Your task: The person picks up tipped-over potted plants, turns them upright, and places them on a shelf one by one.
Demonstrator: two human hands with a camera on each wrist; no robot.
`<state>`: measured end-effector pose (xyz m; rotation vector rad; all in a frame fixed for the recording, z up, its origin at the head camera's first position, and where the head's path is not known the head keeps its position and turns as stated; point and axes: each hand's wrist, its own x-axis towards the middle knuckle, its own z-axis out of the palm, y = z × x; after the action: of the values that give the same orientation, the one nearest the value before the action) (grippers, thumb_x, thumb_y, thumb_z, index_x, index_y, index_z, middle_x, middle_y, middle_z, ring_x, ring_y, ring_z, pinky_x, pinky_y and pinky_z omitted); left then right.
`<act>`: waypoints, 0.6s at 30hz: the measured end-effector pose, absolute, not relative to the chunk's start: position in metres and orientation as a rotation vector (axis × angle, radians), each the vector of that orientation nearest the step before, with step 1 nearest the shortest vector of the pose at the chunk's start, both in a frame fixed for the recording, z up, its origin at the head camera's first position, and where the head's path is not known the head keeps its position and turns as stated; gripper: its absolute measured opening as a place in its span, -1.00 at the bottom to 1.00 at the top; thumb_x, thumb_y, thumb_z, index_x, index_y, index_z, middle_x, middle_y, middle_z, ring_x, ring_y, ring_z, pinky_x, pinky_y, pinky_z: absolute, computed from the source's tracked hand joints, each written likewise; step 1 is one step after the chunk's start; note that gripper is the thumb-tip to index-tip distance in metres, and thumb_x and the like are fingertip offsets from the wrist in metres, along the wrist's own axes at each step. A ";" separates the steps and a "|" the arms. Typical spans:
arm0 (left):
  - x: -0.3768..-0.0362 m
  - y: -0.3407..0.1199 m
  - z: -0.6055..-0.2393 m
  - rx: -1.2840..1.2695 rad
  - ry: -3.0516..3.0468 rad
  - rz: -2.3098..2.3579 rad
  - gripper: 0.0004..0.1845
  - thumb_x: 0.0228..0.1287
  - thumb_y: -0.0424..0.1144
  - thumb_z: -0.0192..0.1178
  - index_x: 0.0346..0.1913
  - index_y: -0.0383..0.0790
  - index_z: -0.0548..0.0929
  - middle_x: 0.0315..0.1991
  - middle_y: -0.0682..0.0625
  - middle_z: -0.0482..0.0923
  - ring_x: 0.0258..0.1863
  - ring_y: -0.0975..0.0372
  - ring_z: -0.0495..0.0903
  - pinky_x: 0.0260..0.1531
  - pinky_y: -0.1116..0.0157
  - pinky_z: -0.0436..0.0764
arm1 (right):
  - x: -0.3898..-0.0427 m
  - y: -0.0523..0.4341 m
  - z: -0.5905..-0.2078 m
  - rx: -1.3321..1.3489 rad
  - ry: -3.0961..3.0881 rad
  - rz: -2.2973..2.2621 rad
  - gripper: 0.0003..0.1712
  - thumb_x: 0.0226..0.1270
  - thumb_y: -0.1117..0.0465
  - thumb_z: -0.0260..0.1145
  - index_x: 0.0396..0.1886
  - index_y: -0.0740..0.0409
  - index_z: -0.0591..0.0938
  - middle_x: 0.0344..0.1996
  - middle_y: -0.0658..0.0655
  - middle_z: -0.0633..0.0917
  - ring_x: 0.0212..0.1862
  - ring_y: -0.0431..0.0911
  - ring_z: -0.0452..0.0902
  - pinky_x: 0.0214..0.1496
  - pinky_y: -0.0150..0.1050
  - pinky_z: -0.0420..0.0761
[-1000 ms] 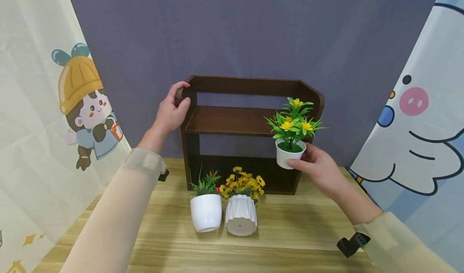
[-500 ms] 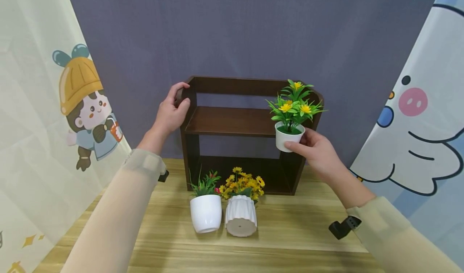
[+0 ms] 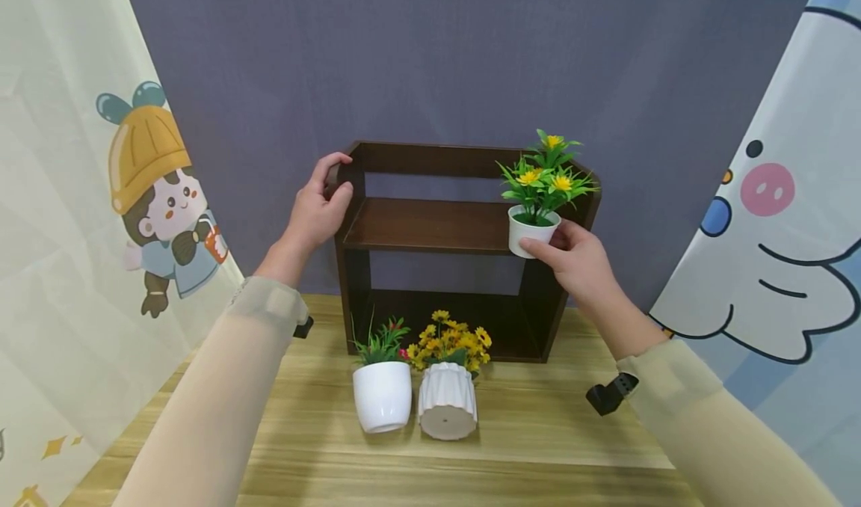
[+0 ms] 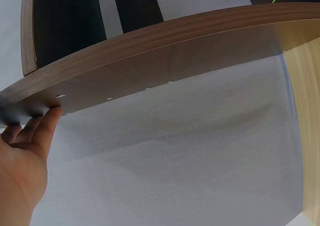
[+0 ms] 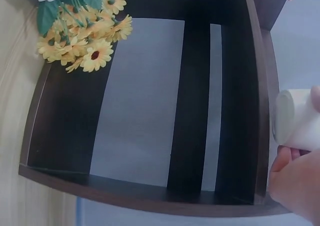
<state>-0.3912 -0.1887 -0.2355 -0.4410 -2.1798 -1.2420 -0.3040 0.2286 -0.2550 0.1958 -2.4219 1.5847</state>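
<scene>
My right hand [image 3: 584, 264] holds a small white pot [image 3: 530, 232] with green leaves and yellow flowers [image 3: 548, 182], thumb in front and fingers behind. This potted plant is raised upright before the right part of the dark brown shelf [image 3: 430, 224], its base around the height of the upper board's front edge. In the right wrist view, the white pot [image 5: 295, 118] is beside the upper board, with the hand [image 5: 300, 183] around it. My left hand [image 3: 316, 208] grips the shelf's upper left side panel; in the left wrist view its fingertips [image 4: 49, 118] touch the panel's outer face.
On the wooden table [image 3: 538, 432], before the shelf, lie a smooth white pot [image 3: 382, 395] with a green plant and a ribbed white pot [image 3: 447, 398] with yellow daisies [image 3: 457, 342]. A grey curtain [image 3: 403, 58] hangs behind; printed cloths flank both sides.
My right hand has lifted the potted plant from before the lower compartment to the upper board's level, moving slightly left. The left hand stays on the shelf; both pots on the table are unmoved.
</scene>
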 end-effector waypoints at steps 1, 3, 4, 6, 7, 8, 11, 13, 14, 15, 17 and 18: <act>-0.391 -0.187 -0.235 -0.437 -2.179 -1.240 -0.54 0.64 -0.03 0.06 0.50 0.31 0.43 0.17 -0.15 0.64 -0.05 0.02 0.60 -0.09 0.14 0.53 | -0.306 0.228 -0.255 0.194 -2.412 1.581 -0.04 0.53 -0.22 0.44 0.68 0.18 0.35 0.43 0.28 0.54 0.34 0.05 0.47 0.58 0.12 0.45; -0.389 -0.184 -0.235 -0.432 -2.181 -1.230 -0.54 0.64 -0.03 0.05 0.50 0.32 0.43 0.14 -0.15 0.64 -0.07 0.02 0.60 -0.11 0.15 0.52 | -0.309 0.228 -0.255 0.191 -2.390 1.583 -0.05 0.52 -0.21 0.45 0.66 0.20 0.36 0.43 0.28 0.55 0.35 0.05 0.49 0.57 0.10 0.47; -0.389 -0.184 -0.235 -0.431 -2.182 -1.229 -0.54 0.64 -0.03 0.05 0.50 0.32 0.43 0.13 -0.15 0.64 -0.08 0.02 0.59 -0.12 0.15 0.52 | -0.311 0.226 -0.255 0.184 -2.382 1.580 -0.06 0.52 -0.20 0.46 0.65 0.20 0.37 0.42 0.28 0.56 0.35 0.05 0.49 0.58 0.10 0.48; -0.388 -0.185 -0.235 -0.430 -2.184 -1.225 -0.53 0.64 -0.03 0.05 0.50 0.32 0.43 0.11 -0.15 0.64 -0.09 0.02 0.59 -0.12 0.15 0.52 | -0.314 0.223 -0.255 0.169 -2.360 1.582 -0.08 0.52 -0.19 0.47 0.63 0.22 0.40 0.42 0.28 0.57 0.35 0.06 0.50 0.58 0.10 0.48; -0.388 -0.184 -0.235 -0.432 -2.184 -1.224 -0.53 0.64 -0.03 0.05 0.51 0.32 0.43 0.10 -0.15 0.64 -0.09 0.02 0.59 -0.12 0.15 0.52 | -0.315 0.222 -0.255 0.158 -2.348 1.582 -0.09 0.51 -0.19 0.48 0.62 0.22 0.42 0.41 0.27 0.58 0.35 0.06 0.50 0.59 0.11 0.48; -0.388 -0.184 -0.234 -0.434 -2.184 -1.224 -0.53 0.64 -0.02 0.05 0.51 0.32 0.43 0.10 -0.16 0.64 -0.09 0.02 0.59 -0.11 0.15 0.52 | -0.317 0.221 -0.255 0.148 -2.337 1.580 -0.10 0.51 -0.18 0.48 0.61 0.22 0.43 0.41 0.27 0.59 0.34 0.07 0.51 0.58 0.11 0.48; -0.388 -0.184 -0.234 -0.433 -2.180 -1.229 -0.54 0.64 -0.02 0.05 0.50 0.33 0.43 0.11 -0.16 0.63 -0.07 0.02 0.59 -0.10 0.14 0.52 | -0.320 0.218 -0.253 0.118 -2.314 1.562 -0.11 0.49 -0.18 0.50 0.58 0.22 0.46 0.38 0.27 0.60 0.33 0.08 0.52 0.56 0.10 0.51; -0.388 -0.184 -0.233 -0.430 -2.179 -1.226 -0.54 0.64 -0.03 0.06 0.50 0.32 0.43 0.12 -0.16 0.64 -0.07 0.02 0.60 -0.10 0.14 0.52 | -0.322 0.216 -0.252 0.103 -2.306 1.549 -0.11 0.47 -0.18 0.52 0.57 0.22 0.47 0.37 0.28 0.61 0.32 0.08 0.52 0.53 0.10 0.53; -0.388 -0.185 -0.233 -0.428 -2.179 -1.224 -0.54 0.64 -0.04 0.06 0.50 0.32 0.43 0.11 -0.16 0.64 -0.07 0.02 0.60 -0.11 0.14 0.52 | -0.323 0.215 -0.251 0.095 -2.304 1.540 -0.11 0.47 -0.17 0.52 0.56 0.22 0.48 0.37 0.28 0.61 0.32 0.09 0.53 0.52 0.09 0.54; -0.388 -0.185 -0.234 -0.428 -2.180 -1.220 -0.54 0.64 -0.04 0.06 0.50 0.32 0.43 0.10 -0.17 0.64 -0.08 0.02 0.60 -0.12 0.14 0.52 | -0.324 0.214 -0.251 0.086 -2.302 1.533 -0.12 0.47 -0.16 0.53 0.56 0.23 0.48 0.37 0.28 0.62 0.32 0.10 0.53 0.51 0.09 0.55; -0.388 -0.185 -0.234 -0.427 -2.183 -1.211 -0.53 0.64 -0.05 0.06 0.51 0.31 0.43 0.07 -0.17 0.64 -0.10 0.02 0.60 -0.13 0.14 0.52 | -0.326 0.213 -0.250 0.069 -2.305 1.510 -0.13 0.47 -0.15 0.53 0.56 0.23 0.48 0.37 0.29 0.62 0.32 0.11 0.53 0.50 0.09 0.57; -0.388 -0.185 -0.234 -0.427 -2.184 -1.208 -0.53 0.64 -0.05 0.06 0.51 0.31 0.43 0.06 -0.17 0.65 -0.10 0.02 0.59 -0.13 0.15 0.52 | -0.327 0.212 -0.249 0.057 -2.309 1.496 -0.14 0.47 -0.14 0.53 0.55 0.23 0.48 0.37 0.29 0.62 0.32 0.12 0.53 0.49 0.10 0.57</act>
<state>-0.3880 -0.1850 -0.2344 -0.4269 -2.1838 -1.2084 -0.3270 0.2116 -0.2493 0.0575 -2.3087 1.4956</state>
